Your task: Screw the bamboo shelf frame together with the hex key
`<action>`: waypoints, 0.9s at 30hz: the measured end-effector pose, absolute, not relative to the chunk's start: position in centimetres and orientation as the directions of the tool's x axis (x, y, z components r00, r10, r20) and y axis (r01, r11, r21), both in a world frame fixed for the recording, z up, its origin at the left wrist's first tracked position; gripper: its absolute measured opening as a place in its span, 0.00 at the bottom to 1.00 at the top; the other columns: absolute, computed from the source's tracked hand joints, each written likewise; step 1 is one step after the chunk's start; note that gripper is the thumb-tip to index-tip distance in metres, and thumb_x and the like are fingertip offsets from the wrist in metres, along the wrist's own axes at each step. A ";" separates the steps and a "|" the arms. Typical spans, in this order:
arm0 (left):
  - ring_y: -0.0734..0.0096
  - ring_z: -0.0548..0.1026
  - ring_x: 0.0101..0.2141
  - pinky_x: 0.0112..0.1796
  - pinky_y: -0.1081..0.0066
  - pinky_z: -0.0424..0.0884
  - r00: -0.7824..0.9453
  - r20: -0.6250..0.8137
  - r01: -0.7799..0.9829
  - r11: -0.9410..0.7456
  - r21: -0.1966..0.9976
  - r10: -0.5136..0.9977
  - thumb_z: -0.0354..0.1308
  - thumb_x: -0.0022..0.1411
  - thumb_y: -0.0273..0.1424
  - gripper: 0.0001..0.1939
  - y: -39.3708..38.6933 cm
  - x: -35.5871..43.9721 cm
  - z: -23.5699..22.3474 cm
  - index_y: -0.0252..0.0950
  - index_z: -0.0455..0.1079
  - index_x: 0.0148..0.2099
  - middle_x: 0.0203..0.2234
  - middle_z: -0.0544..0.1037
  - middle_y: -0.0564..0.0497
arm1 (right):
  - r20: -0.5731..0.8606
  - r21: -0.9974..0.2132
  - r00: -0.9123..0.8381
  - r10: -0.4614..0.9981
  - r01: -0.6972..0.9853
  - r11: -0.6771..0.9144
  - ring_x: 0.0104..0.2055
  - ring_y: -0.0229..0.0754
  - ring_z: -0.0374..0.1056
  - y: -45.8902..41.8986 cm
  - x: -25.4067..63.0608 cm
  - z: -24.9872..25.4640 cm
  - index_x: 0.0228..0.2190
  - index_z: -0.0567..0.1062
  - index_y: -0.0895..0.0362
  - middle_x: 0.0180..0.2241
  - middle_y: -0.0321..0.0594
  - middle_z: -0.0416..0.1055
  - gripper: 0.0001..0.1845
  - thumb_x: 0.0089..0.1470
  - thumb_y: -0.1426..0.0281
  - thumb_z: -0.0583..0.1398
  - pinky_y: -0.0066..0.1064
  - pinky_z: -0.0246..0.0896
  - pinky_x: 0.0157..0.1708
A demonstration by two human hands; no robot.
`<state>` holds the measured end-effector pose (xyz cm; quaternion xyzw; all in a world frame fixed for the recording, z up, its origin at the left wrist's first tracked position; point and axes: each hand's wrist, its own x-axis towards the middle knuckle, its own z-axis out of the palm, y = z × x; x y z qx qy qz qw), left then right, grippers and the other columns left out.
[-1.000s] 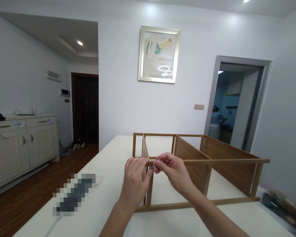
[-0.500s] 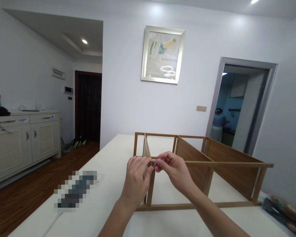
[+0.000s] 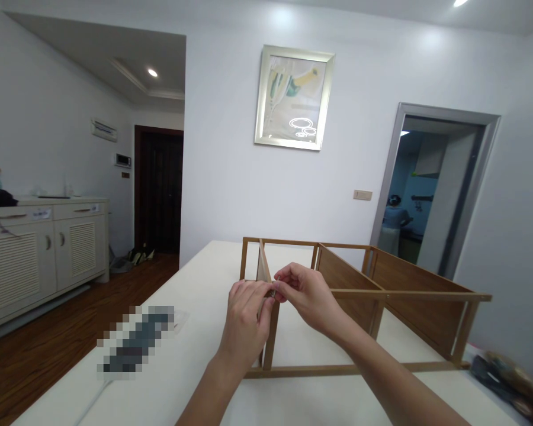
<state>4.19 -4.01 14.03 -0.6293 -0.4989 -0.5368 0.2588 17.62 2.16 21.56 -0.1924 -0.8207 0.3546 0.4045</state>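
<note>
A wooden shelf rack (image 3: 430,296) lies on its side on the white table (image 3: 186,355), with several brown panels between its rails. My left hand (image 3: 246,310) is closed over the near upper rail at the rack's left end, fingers bent over the wood and thumb below. Close against it, my right hand (image 3: 306,299) pinches a thin, small metal piece (image 3: 273,290) with thumb and forefinger at the joint by the left panel (image 3: 263,263). Fingers cover most of that piece, so its exact kind is unclear.
A pixelated dark object (image 3: 137,340) with a white cable (image 3: 91,402) lies on the table's left side, beside a small clear bag (image 3: 180,321). Dark items (image 3: 506,378) sit at the right edge. A person (image 3: 394,219) stands beyond the doorway.
My right hand has shifted slightly left and up, its fingertips now closer to my left hand at the joint. The left hand and the rack hold their places.
</note>
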 end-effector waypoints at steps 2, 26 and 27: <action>0.64 0.74 0.43 0.51 0.56 0.64 -0.085 0.935 0.906 -0.364 0.216 0.345 0.51 0.66 0.22 0.11 -4.0 4.2 14.0 0.38 0.69 0.47 0.39 0.78 0.48 | 0.519 -0.763 -0.597 0.612 -0.001 0.646 0.25 0.37 0.70 2.3 17.7 21.5 0.29 0.72 0.56 0.24 0.34 0.72 0.08 0.52 0.65 0.64 0.28 0.68 0.27; 0.62 0.74 0.43 0.50 0.56 0.64 -0.081 0.932 0.904 -0.368 0.219 0.354 0.51 0.66 0.22 0.11 -4.1 4.2 14.0 0.38 0.69 0.48 0.40 0.79 0.48 | 0.438 -0.899 -0.517 0.735 -0.265 0.349 0.27 0.39 0.73 1.6 17.8 20.0 0.28 0.71 0.57 0.24 0.36 0.75 0.17 0.47 0.59 0.69 0.33 0.72 0.31; 0.62 0.74 0.43 0.50 0.55 0.64 -0.084 0.930 0.903 -0.367 0.223 0.357 0.51 0.66 0.22 0.11 -4.1 4.2 14.1 0.38 0.69 0.48 0.40 0.79 0.48 | 0.439 -0.899 -0.516 0.736 -0.263 0.351 0.27 0.39 0.73 1.6 17.7 20.0 0.28 0.71 0.57 0.24 0.36 0.75 0.17 0.47 0.59 0.69 0.33 0.71 0.32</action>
